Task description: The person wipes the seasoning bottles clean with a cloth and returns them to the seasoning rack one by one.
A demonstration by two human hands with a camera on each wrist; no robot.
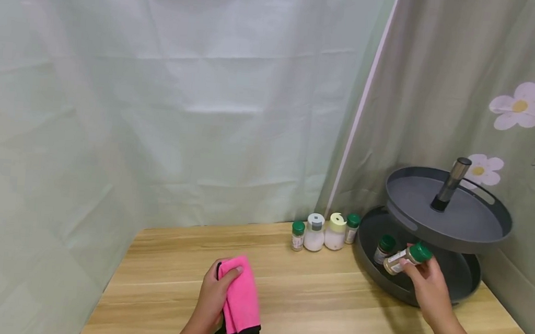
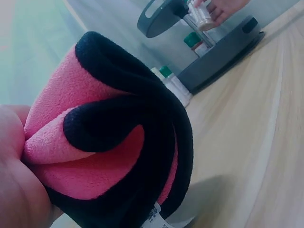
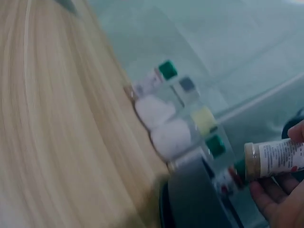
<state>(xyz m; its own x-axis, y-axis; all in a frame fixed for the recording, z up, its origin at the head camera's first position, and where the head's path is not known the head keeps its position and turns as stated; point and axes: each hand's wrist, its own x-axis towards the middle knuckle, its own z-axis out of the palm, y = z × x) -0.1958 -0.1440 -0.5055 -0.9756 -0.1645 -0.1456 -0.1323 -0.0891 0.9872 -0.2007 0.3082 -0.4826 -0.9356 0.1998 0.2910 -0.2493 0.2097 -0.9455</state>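
My left hand [image 1: 214, 294] grips a folded pink cloth [image 1: 243, 299] with black edging above the front of the table; its layered folds fill the left wrist view. Over the lower tray [image 1: 468, 277] of a grey two-tier stand, my right hand [image 1: 431, 290] holds a spice jar [image 1: 404, 260] with a green cap, tilted on its side. The label and brown contents of this spice jar [image 3: 278, 158] show in the right wrist view. Just left of it, another green-capped jar [image 1: 383, 249] stands in the lower tray, partly overlapped by the held one.
Along the back edge of the wooden table [image 1: 170, 264] stand two white shakers [image 1: 314, 233], one with a yellow lid [image 1: 337, 222], flanked by green-capped jars [image 1: 297, 236]. The upper tray [image 1: 416, 199] with its central post [image 1: 452, 184] overhangs the lower one. Curtains hang behind.
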